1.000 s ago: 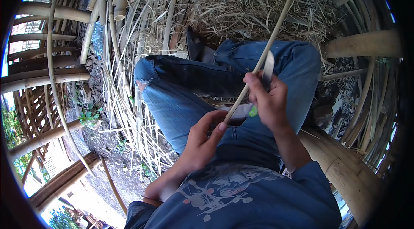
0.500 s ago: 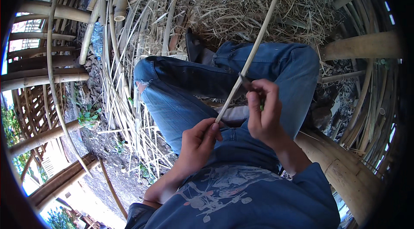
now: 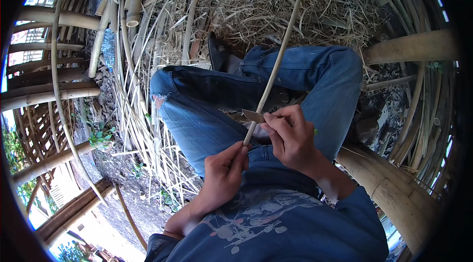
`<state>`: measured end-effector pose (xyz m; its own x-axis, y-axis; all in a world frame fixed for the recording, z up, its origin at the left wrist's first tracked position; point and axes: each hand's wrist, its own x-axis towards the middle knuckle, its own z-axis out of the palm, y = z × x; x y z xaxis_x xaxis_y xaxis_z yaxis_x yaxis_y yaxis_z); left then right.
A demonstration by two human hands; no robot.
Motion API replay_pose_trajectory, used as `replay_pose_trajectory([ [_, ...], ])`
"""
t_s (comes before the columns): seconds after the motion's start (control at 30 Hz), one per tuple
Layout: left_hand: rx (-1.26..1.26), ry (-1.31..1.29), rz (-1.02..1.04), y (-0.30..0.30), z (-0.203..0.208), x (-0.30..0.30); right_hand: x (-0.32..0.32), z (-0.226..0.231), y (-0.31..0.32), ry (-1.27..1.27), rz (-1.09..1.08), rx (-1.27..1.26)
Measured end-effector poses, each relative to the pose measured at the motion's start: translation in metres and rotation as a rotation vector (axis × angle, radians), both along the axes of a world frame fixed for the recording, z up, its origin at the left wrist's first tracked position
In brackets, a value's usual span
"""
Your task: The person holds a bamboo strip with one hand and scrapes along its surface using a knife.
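A long, thin bamboo strip (image 3: pixel 279 60) runs from my lap up past the top of the view. My left hand (image 3: pixel 224 167) pinches its near end between thumb and fingers. In my right hand (image 3: pixel 290 136) is a knife (image 3: pixel 253 115), its short blade lying across the strip a little above my left hand. Most of the knife's handle is hidden inside my right fingers. Both hands are over my lap, between my bent legs in blue jeans (image 3: pixel 197 119).
Pale bamboo slivers (image 3: pixel 148 129) litter the ground at the left. A heap of shavings (image 3: pixel 295 13) lies beyond my legs. Thick bamboo poles (image 3: pixel 384 183) stand close on the right, and more poles (image 3: pixel 54 93) form a frame on the left. A plastic bottle (image 3: pixel 108 47) lies there.
My right hand has drawn the knife down along the strip toward my left hand. The strip's far part has swung slightly left.
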<state>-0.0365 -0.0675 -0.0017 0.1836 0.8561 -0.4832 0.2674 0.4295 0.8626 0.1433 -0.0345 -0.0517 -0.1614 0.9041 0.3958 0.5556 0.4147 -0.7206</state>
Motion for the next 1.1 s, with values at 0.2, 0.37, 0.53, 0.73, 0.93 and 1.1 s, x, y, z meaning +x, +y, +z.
replay_pose_trajectory([
  [0.2,0.015,-0.002,0.006,-0.001,0.003,0.000,0.002,-0.003,0.005,-0.142,0.013,0.130],
  [0.37,-0.020,-0.006,0.012,-0.002,0.008,0.000,0.007,-0.007,0.009,-0.164,0.017,0.193],
  [0.53,-0.083,-0.007,0.021,-0.005,0.008,-0.001,0.019,-0.006,0.010,-0.216,0.025,0.129],
  [0.73,-0.216,-0.058,0.066,-0.007,0.004,-0.004,0.014,-0.010,0.010,-0.030,0.067,0.014],
  [0.93,-0.193,-0.101,0.046,-0.006,0.006,-0.006,0.017,-0.003,0.001,0.181,0.083,-0.371],
  [1.1,-0.100,-0.020,-0.001,-0.008,0.002,-0.007,0.011,0.005,-0.004,0.314,0.097,-0.620],
])
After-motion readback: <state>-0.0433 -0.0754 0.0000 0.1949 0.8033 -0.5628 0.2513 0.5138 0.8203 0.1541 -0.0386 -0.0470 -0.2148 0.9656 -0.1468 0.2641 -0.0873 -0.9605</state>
